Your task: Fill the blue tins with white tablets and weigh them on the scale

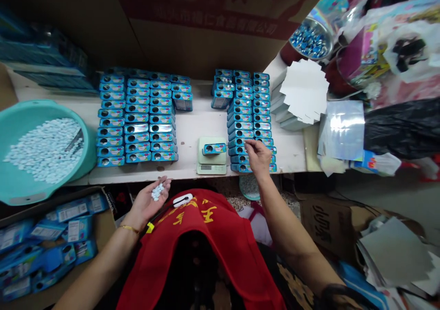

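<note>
In my left hand (142, 204), palm up and cupped below the table edge, lies a small heap of pale-blue candies (157, 192). My right hand (260, 158) is over the right-hand group of blue tins (240, 125), its thumb and fingertips drawn together at a tin's dark round opening. Whatever the fingertips may hold is too small to make out. Left of this hand, a single blue tin (217, 149) stands on a pale green scale (220, 161). Some tins at the back of the right group have white candies (225, 79) on top.
More blue tins (137, 100) stand in rows left of the scale. A turquoise basin (90, 152) holds many pale candies and a scoop (74, 140). Stacked white cards (304, 88) and a bowl of blue caps (311, 37) are at right. A large cardboard box (192, 49) borders the back.
</note>
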Available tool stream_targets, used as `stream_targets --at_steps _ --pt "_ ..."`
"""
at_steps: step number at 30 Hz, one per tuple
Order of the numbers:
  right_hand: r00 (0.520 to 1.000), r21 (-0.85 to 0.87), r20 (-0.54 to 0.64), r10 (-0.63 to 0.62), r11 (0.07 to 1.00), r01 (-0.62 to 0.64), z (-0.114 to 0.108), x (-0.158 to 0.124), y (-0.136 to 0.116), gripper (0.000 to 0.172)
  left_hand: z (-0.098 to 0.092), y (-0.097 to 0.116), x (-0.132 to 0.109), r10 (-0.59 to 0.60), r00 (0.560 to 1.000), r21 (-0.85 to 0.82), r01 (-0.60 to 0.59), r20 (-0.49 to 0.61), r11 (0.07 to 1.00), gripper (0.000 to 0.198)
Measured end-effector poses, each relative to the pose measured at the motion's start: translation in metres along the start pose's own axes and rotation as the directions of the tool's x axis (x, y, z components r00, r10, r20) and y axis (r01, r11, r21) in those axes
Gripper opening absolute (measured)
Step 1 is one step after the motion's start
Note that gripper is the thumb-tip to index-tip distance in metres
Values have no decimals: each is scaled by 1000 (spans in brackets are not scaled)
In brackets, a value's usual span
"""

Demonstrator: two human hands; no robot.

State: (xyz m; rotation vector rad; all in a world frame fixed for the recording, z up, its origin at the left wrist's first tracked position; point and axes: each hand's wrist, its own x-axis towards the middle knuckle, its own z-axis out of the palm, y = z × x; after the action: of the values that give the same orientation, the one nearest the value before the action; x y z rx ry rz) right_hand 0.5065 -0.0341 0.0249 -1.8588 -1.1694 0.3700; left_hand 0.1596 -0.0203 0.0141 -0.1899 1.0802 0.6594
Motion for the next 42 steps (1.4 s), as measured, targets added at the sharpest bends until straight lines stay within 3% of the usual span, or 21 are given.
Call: stream_targets --at_steps 4,8,11,13,15,17,18,20,22,24,28,31,35,37,39,42 --pt "999 0 -6 33 999 -33 1 1 5 19 -1 0 -1 -18 998 34 16 65 999 25" --pt "999 -4 29 -38 999 38 9 0 -8 17 8 1 -3 9 998 85 -15 70 996 27" --pt "971 25 186 -149 989 147 23 -15 -34 18 22 -3 -2 -1 995 153 -15 101 988 31" --pt "881 79 388 -269 963 259 38 -32 -57 19 35 -9 0 -46 985 231 6 166 973 32" --pt "713 112 585 -386 909 401 53 -49 -76 21 48 -18 2 -103 967 330 21 232 944 30" --pt "568 73 718 -403 854 514 64 -61 -87 23 58 -25 6 -142 948 405 15 284 914 26" --pt "527 42 756 -387 833 551 67 -63 -89 23 62 -28 7 -150 940 428 5 306 904 25" --pt "500 9 783 -370 810 586 68 -63 -86 22 68 -31 11 -161 926 449 -10 341 893 26" --pt "493 29 773 -399 799 600 64 -58 -79 22 75 -31 15 -178 911 453 -11 372 892 29" --pt "523 52 735 -432 804 592 60 -49 -71 21 84 -30 18 -189 901 440 -3 392 898 31" --pt "687 13 594 -419 858 513 56 -25 -54 19 99 -24 24 -174 911 396 13 373 918 33" --pt "755 -112 544 -365 861 497 53 -6 -39 23 98 -17 25 -143 925 371 2 353 928 37" --pt "749 -320 619 -235 796 514 46 8 -25 45 75 -5 17 -66 963 326 -23 260 945 40" --pt "724 -347 662 -192 778 524 49 14 -23 44 59 2 11 -20 985 293 -32 173 956 41" --pt "712 -336 674 -199 775 535 63 26 -26 39 43 9 4 25 994 258 -52 110 965 42" --pt "745 -338 626 -231 780 526 104 57 -39 38 23 16 -4 94 994 209 -104 59 972 42"
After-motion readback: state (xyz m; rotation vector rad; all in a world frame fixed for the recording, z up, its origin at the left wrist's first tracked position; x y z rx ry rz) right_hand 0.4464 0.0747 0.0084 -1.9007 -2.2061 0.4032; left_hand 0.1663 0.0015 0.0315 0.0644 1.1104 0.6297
